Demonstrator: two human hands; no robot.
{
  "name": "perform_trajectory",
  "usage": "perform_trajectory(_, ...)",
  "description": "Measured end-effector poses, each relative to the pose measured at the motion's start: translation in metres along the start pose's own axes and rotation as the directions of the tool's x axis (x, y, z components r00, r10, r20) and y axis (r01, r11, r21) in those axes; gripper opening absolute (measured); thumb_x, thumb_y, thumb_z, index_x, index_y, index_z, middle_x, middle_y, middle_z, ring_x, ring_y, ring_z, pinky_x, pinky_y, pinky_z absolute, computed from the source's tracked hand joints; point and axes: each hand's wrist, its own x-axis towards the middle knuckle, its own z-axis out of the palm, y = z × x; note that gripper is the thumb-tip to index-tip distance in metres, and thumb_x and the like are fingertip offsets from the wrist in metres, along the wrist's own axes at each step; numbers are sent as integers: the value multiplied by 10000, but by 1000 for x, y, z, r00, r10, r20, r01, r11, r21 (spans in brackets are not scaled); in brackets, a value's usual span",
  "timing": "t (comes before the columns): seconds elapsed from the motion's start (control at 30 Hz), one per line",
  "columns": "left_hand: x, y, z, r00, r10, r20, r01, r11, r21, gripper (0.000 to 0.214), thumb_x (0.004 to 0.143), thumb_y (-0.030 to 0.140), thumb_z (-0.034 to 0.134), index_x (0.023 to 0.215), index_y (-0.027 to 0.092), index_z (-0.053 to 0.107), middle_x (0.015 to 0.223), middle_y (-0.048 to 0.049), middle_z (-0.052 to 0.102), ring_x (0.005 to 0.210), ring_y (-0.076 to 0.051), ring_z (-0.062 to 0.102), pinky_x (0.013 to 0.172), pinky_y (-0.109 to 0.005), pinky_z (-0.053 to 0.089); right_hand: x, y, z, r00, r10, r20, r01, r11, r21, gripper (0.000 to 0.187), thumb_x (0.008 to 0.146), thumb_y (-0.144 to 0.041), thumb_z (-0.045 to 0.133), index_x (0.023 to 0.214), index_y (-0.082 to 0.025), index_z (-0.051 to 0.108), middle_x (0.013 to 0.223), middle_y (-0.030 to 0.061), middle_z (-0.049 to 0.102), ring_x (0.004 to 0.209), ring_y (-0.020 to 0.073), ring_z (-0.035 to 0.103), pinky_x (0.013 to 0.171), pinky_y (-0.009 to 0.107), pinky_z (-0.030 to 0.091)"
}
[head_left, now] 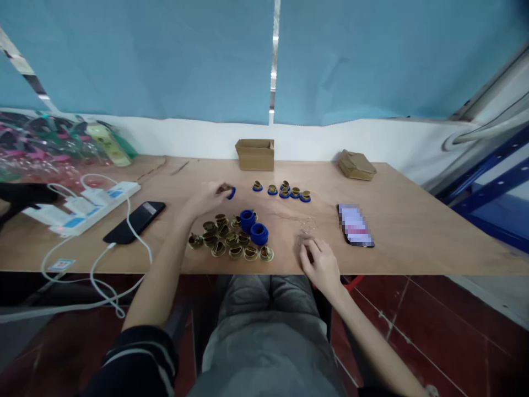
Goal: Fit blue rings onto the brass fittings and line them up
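Head view, near to far: person's lap under the table edge [413,264], right hand [320,263] resting at that edge, fingers loosely curled, nothing clearly pinched; some thin clear wire or ring thing just beyond the fingertips, too faint to tell. Left of it a heap of brass fittings [229,240] with two loose blue caps [253,225] touching the heap. Left hand [209,198] reached past the heap, blurred, fingertips closed on one blue-capped piece [230,192], low over the board. Further back a row of finished capped fittings [283,191], then a cardboard box [255,154] and a brown packet [356,165] by the wall. Black phone [135,221] and power strip [88,207] left, second phone [355,225] right. Risk, my guess: forearm hangs over the heap, could knock fittings off the near edge; pinch looks light, so the piece may roll
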Motion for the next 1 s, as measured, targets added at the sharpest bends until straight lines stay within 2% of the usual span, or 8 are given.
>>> perform_trajectory(0.17,-52,64,8,955,275,-109,-295,895,-335,448,980,352,463,1388,189,545,1393,-112,633,1307,-240,590,1132,-404,467,-1,0,-4,999,5,-42,-3,999,52,155,1001,-201,479,904,-207,600,860,70,690,815,238,626,771,379,429)
perform_trajectory(0.27,-84,95,19,946,311,-86,-313,820,-480,424,995,311,477,1401,211,546,1392,-105,635,1281,-241,616,1122,-410,484,-3,-11,-10,996,21,-90,-11,994,110,120,1009,-213,473,981,-210,590,880,64,698,812,224,649,784,376,471)
perform_trajectory(0.37,-111,114,39,953,302,-33,-263,767,-585,366,996,283,484,1340,208,584,1335,-121,662,1198,-239,664,1019,-370,560,-7,-32,-19,991,39,-129,9,937,348,130,995,-207,509,1115,-226,557,923,57,693,824,213,671,768,357,534)
perform_trajectory(0.47,-131,125,64,961,269,67,-147,697,-702,299,982,250,508,1270,223,584,1218,-111,688,1126,-212,686,990,-348,570,-13,-53,-25,994,-17,-110,74,842,535,320,963,-198,577,1267,-243,487,934,37,661,762,183,663,716,329,563)
perform_trajectory(0.57,-145,132,88,978,197,62,-65,578,-813,244,936,245,588,1179,233,573,1107,-85,683,1046,-195,686,921,-330,587,-20,-62,-25,992,-51,-112,107,809,578,458,939,-218,626,1351,-254,428,904,19,625,674,161,618,618,302,551)
perform_trajectory(0.7,-160,136,107,995,56,77,43,457,-889,187,898,270,659,1057,223,574,1082,-75,675,1040,-200,677,938,-350,568,-23,-61,-23,994,-53,-98,99,817,568,388,966,-204,607,1322,-253,460,870,11,600,669,155,595,606,290,540)
perform_trajectory(0.83,-170,136,110,999,7,33,25,503,-864,213,907,242,649,1110,216,591,1105,-65,689,1055,-195,679,952,-341,548,-19,-60,-25,990,-85,-113,136,798,588,355,976,-165,603,1309,-230,500,862,12,584,685,153,588,630,292,540)
perform_trajectory(1.0,-175,128,105,986,149,-70,-155,692,-705,321,875,165,671,1186,232,625,1135,-46,703,1055,-180,689,946,-302,555,-19,-64,-31,980,-58,-189,160,796,584,374,944,-113,648,1290,-223,561,1005,60,592,738,154,619,682,312,580)
